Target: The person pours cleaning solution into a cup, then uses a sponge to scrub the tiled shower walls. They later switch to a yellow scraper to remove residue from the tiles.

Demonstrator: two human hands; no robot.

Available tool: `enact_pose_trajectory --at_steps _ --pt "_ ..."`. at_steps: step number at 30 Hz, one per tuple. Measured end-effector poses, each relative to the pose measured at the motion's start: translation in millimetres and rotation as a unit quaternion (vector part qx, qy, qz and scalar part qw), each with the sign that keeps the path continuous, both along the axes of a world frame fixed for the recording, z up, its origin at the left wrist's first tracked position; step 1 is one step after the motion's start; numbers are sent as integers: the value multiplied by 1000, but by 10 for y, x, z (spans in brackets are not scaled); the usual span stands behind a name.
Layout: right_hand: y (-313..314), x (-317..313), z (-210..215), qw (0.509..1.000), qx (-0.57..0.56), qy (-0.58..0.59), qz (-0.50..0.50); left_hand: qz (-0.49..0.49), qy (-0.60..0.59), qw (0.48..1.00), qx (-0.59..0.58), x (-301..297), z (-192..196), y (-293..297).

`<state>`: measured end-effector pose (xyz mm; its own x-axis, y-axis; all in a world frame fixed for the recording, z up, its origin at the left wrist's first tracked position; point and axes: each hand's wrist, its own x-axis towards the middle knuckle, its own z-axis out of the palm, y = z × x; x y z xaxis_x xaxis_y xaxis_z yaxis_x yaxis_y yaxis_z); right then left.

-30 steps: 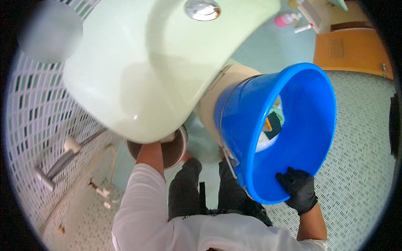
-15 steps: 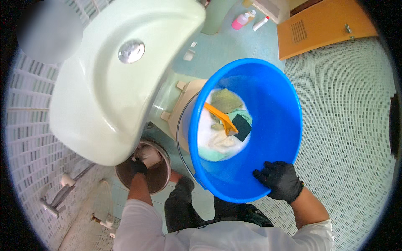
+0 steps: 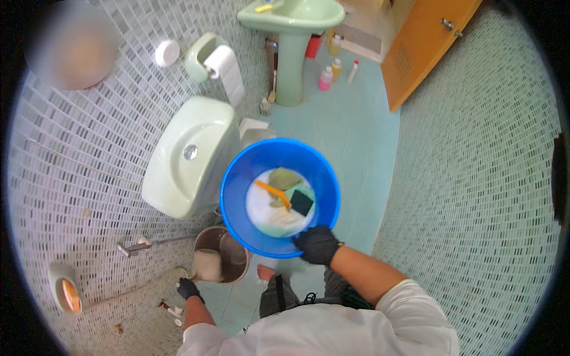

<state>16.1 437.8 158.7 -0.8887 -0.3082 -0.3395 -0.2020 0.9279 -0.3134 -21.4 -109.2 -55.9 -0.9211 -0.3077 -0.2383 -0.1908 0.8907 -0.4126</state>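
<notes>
My right hand point(image 3: 319, 244), in a black glove, grips the near rim of a big blue bucket point(image 3: 326, 184). Inside the bucket lie white suds point(image 3: 261, 204), an olive cloth point(image 3: 285, 178), pale green cloth point(image 3: 274, 230), an orange-handled tool point(image 3: 272, 191) and a dark rectangular pad point(image 3: 302, 203). Lower left, my black-gloved left hand point(image 3: 189, 289) is closed at the handle end of a beige water dipper point(image 3: 208, 265). The dipper's bowl overlaps the left side of a brown pail point(image 3: 239, 256); how deep it sits in there I cannot tell.
Left of the blue bucket is a pale green toilet tank point(image 3: 196, 127), below a toilet paper roll point(image 3: 224, 65). A pedestal sink point(image 3: 291, 65) stands far off, with bottles point(image 3: 326, 77) on the floor beside it. An orange-brown door point(image 3: 421, 53) stands at far right.
The view has shifted back and up, so tank and blue bucket look smaller. My left hand has come out of the brown pail with the dipper. My right hand keeps its grip.
</notes>
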Motion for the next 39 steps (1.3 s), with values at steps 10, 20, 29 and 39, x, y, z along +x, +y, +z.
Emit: enact_pose_trajectory --at_steps 10,20,29,39 --pt "1739 648 886 983 -132 123 -21 -39 417 792 445 -328 3364 2214" --pt "3579 893 688 951 -98 -67 -284 -308 517 725 335 -662 5054 4639" --pt "5151 543 396 915 -93 -71 -387 -379 458 610 523 -1866 5098 6572" --pt "6916 268 198 817 -112 -122 -552 -497 455 586 450 -3734 5021 8552"
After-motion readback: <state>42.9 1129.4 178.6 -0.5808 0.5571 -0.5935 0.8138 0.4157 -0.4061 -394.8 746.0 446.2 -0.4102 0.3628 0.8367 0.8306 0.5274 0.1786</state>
